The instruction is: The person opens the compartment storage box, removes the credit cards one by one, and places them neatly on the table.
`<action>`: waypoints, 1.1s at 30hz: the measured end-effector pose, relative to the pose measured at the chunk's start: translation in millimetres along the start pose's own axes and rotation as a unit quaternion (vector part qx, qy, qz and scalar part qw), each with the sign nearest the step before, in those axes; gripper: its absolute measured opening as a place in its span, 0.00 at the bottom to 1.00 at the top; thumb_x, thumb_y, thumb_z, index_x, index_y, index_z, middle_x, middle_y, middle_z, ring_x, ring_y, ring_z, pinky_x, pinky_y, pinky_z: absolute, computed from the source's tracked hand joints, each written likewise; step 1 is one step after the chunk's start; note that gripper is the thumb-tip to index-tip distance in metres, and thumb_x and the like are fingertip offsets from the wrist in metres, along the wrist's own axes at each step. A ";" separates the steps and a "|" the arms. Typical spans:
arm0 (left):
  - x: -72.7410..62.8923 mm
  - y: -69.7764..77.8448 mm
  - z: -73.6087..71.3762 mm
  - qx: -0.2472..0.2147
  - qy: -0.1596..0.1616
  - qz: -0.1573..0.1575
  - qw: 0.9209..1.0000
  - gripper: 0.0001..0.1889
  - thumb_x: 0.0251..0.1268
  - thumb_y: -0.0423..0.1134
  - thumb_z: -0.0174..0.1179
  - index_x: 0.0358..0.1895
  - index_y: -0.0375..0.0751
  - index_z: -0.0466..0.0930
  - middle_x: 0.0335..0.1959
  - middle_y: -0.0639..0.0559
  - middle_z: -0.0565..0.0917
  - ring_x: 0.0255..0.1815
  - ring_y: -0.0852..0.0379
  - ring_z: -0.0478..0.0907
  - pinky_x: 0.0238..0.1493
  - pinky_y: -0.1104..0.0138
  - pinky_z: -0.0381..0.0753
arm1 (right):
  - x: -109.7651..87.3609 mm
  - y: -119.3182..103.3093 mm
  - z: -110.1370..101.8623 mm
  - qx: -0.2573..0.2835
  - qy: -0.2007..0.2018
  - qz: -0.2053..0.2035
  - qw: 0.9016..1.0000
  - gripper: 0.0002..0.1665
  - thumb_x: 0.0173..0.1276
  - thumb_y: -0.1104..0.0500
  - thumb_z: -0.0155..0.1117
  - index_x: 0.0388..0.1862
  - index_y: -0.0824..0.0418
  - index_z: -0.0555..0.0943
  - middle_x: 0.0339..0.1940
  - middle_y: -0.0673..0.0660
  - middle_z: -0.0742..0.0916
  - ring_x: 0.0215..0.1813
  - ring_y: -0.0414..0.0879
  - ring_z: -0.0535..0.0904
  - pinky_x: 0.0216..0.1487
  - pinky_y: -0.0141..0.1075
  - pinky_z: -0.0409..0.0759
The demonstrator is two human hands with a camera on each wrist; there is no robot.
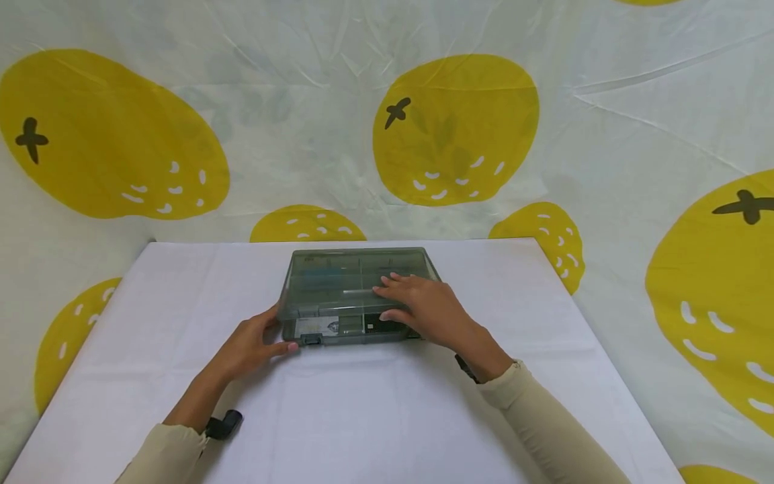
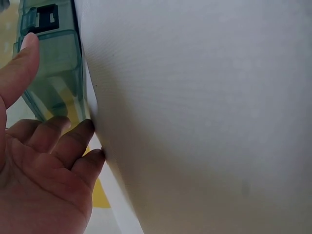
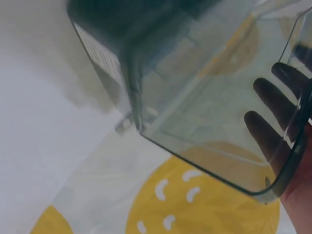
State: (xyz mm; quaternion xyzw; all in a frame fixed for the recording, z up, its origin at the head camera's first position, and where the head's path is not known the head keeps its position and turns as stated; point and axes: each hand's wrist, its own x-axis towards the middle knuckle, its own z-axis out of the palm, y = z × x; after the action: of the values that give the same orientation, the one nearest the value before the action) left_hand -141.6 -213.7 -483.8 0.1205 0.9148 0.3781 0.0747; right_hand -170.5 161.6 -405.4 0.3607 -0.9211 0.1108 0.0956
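A translucent grey-green plastic storage box (image 1: 326,282) with compartments lies on the white table, its hinged lid (image 3: 204,112) raised a little at the front. Through the front gap show a printed paper slip (image 1: 317,327) resembling a banknote and a black card (image 1: 377,324) with a small chip. My left hand (image 1: 248,346) holds the box's front left corner, thumb on the front wall by a latch (image 2: 48,18), fingers at the side. Across the lid's front right part rests my right hand (image 1: 432,309), fingers straight on top and thumb at the lid's front edge.
White cloth covers the table (image 1: 338,417). Behind and beside it hangs a pale curtain (image 1: 290,148) with large yellow fruit prints. A black strap device (image 1: 224,425) sits on the left wrist, and a dark band (image 1: 465,368) on the right.
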 end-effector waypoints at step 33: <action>-2.1 -0.3 -3.5 0.020 -0.015 0.020 0.999 0.57 0.64 0.49 0.76 0.89 0.50 0.45 0.86 0.38 0.58 0.85 0.31 0.57 0.82 0.35 0.60 | 4.2 69.1 -48.5 0.088 0.159 -0.004 0.983 0.27 0.68 0.61 0.77 0.66 0.49 0.87 0.49 0.52 0.94 0.49 0.50 0.88 0.44 0.48 0.87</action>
State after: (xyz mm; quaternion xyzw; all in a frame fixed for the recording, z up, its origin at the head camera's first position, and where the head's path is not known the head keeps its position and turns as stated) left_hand -140.5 -216.9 -481.5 0.1455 0.9184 0.3594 0.0786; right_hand -216.3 221.5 -367.2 0.3492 -0.8793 0.2470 0.2094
